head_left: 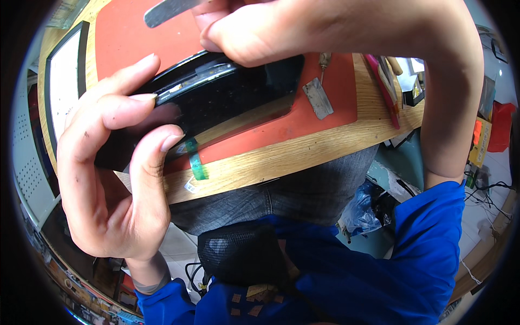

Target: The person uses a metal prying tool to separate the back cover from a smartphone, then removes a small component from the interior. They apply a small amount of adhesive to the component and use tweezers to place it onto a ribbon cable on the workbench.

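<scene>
A glossy black phone (238, 97) is raised above the red mat, tilted, with its long edge towards me. My left hand (103, 157) is closed around its left end, fingers on the far edge and thumb at the near side. Along the upper edge, a slit shows between the dark panel and the body, with a bright metallic strip inside. My right hand (260, 32) is closed over the phone's far edge, its thumb by the slit. A flat, rounded metal pry tool (169, 12) sticks out leftward from its fingers. The fingers' grip is partly cut off by the frame's top.
Under the phone lies a red mat (333, 81) on a wooden table (238, 168). A metal blade (318, 98) rests on the mat at right, and red-handled tweezers (385, 89) lie beyond it. Green tape (196, 160) sits at the near edge. A black-framed white panel (65, 76) stands left.
</scene>
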A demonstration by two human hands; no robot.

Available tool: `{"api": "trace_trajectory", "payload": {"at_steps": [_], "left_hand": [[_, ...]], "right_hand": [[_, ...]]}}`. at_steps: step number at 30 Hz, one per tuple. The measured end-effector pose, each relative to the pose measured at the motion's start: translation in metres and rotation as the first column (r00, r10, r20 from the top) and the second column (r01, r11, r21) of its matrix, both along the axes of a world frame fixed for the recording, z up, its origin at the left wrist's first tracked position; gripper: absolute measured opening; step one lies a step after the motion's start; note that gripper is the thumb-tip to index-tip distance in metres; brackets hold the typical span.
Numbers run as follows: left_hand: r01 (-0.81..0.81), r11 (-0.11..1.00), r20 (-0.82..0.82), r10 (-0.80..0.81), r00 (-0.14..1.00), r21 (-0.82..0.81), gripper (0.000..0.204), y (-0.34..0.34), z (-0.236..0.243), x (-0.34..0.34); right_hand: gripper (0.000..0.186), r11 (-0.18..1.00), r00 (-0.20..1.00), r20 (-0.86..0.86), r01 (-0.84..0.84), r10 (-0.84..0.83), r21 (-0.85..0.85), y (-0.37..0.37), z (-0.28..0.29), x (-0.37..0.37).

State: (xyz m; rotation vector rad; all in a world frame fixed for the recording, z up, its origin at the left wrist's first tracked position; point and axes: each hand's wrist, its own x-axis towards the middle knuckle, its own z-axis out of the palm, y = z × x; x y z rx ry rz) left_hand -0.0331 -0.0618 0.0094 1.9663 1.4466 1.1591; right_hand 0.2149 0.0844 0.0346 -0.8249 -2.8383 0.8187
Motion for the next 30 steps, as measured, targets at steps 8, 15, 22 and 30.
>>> {"api": "trace_trajectory", "payload": {"at_steps": [8,15,22,30], "left_hand": [[-0.027,1.0,-0.03,0.027,0.999,0.008,0.031,-0.002,-0.003,0.0],[0.0,1.0,-0.047,0.002,0.999,0.03,0.031,-0.002,-0.004,0.001],[0.009,0.999,-0.073,-0.006,0.997,0.042,0.032,-0.003,-0.004,0.001],[0.0,1.0,-0.132,0.005,0.991,0.031,0.032,-0.007,-0.001,0.001]], "right_hand": [[0.026,1.0,1.0,0.003,-0.011,0.011,0.0,0.0,-0.002,-0.001],[0.026,1.0,1.0,0.02,-0.018,0.018,0.005,-0.006,0.0,0.001],[0.027,1.0,0.999,0.039,-0.023,0.023,0.007,-0.008,0.001,0.001],[0.027,1.0,0.998,0.062,-0.026,0.026,0.01,-0.011,0.008,0.001]]}}
